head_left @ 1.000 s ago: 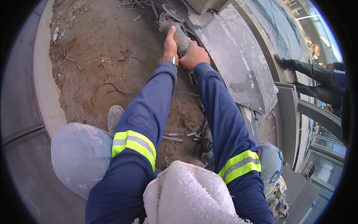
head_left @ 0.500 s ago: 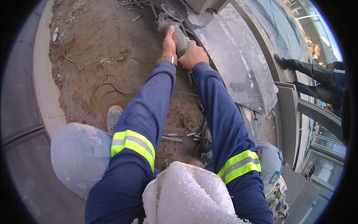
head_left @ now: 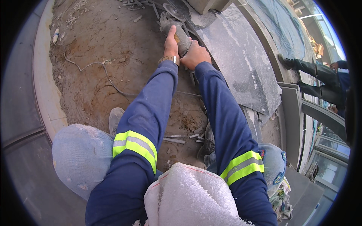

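Observation:
Both arms reach forward to an angle grinder, a dusty grey tool with a round disc at its far end. My left hand closes around its left side, thumb along the body. Around the rear of the body wraps my right hand; some of its fingers are hidden behind the tool. The disc is at the left edge of a large grey stone slab; whether it touches the slab I cannot tell.
A pale cord runs over the dirt floor. Cut stone strips lie between my feet, more beyond the grinder. A stone block stands on the slab's far end. At right, another person's legs are near a blue-grey sheet.

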`<action>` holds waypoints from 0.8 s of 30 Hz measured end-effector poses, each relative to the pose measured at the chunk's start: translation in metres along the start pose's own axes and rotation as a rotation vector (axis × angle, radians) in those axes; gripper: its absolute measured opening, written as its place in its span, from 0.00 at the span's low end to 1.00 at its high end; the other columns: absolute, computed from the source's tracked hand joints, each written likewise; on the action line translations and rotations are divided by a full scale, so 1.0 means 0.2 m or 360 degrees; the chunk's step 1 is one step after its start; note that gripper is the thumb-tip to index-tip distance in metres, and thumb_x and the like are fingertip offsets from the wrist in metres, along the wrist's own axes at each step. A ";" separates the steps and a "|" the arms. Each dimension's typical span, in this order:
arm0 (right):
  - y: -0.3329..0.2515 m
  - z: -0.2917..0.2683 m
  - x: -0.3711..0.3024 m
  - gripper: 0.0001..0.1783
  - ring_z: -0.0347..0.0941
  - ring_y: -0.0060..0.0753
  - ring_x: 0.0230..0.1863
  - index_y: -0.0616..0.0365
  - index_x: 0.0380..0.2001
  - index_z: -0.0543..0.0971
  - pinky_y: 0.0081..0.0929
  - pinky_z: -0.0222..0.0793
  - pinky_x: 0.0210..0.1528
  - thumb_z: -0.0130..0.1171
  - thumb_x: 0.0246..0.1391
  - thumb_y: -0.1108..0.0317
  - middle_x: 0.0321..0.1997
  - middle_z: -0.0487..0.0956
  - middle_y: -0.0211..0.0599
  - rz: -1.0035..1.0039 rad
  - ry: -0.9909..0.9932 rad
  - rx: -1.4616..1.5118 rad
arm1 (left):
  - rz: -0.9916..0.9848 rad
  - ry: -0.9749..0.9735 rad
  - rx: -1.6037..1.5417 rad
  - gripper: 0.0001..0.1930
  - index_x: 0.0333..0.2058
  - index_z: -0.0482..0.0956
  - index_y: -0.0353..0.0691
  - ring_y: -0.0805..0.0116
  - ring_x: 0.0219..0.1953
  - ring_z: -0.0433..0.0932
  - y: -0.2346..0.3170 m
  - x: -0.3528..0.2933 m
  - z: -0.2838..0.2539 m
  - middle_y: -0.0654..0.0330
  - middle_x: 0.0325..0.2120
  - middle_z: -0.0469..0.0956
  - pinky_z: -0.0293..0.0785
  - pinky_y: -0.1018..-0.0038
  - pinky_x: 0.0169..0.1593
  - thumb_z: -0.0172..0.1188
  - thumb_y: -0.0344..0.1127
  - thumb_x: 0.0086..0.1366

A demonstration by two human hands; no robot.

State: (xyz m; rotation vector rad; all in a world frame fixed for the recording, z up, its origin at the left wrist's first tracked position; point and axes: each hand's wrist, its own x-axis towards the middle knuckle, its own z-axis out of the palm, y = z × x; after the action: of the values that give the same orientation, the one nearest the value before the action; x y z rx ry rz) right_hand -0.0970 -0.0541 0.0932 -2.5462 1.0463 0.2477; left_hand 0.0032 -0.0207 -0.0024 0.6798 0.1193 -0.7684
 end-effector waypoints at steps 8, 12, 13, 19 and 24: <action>-0.01 0.00 0.02 0.46 0.78 0.53 0.55 0.62 0.63 0.66 0.40 0.73 0.58 0.69 0.43 0.49 0.52 0.80 0.55 -0.0004 0.0009 -0.0005 | 0.0006 0.0023 -0.0016 0.28 0.42 0.76 0.36 0.54 0.29 0.82 0.00 0.02 0.00 0.49 0.30 0.82 0.82 0.61 0.37 0.55 0.61 0.67; -0.03 0.00 0.02 0.47 0.78 0.53 0.55 0.62 0.63 0.66 0.40 0.73 0.59 0.69 0.43 0.49 0.52 0.80 0.55 -0.0003 0.0000 -0.0003 | -0.0007 -0.0007 -0.0026 0.28 0.41 0.77 0.36 0.54 0.29 0.82 0.01 0.04 -0.02 0.49 0.29 0.82 0.81 0.61 0.37 0.55 0.61 0.67; -0.03 0.00 0.02 0.47 0.78 0.53 0.55 0.61 0.63 0.66 0.40 0.73 0.59 0.70 0.43 0.49 0.52 0.80 0.55 -0.0007 0.0004 -0.0001 | -0.0002 -0.0009 -0.0024 0.28 0.40 0.77 0.36 0.54 0.29 0.82 0.01 0.05 -0.02 0.49 0.29 0.82 0.81 0.61 0.37 0.55 0.61 0.67; -0.02 0.00 0.04 0.48 0.78 0.53 0.55 0.59 0.64 0.66 0.40 0.73 0.59 0.70 0.42 0.48 0.53 0.80 0.54 -0.0006 0.0023 0.0011 | -0.0031 -0.0032 -0.0086 0.24 0.40 0.77 0.37 0.56 0.28 0.81 0.02 0.05 0.00 0.53 0.29 0.81 0.80 0.62 0.36 0.57 0.58 0.67; -0.03 0.02 0.04 0.49 0.78 0.53 0.56 0.58 0.65 0.65 0.41 0.73 0.60 0.69 0.42 0.47 0.54 0.80 0.54 0.0011 -0.0002 0.0016 | 0.0043 0.0020 -0.0022 0.28 0.41 0.77 0.36 0.53 0.30 0.82 0.01 0.05 -0.03 0.48 0.30 0.82 0.81 0.61 0.38 0.55 0.60 0.67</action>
State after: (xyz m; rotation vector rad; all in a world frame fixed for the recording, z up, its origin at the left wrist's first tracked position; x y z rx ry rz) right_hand -0.0878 -0.0535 0.0893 -2.5337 1.0537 0.2456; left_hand 0.0125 -0.0230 -0.0091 0.6720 0.1268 -0.7369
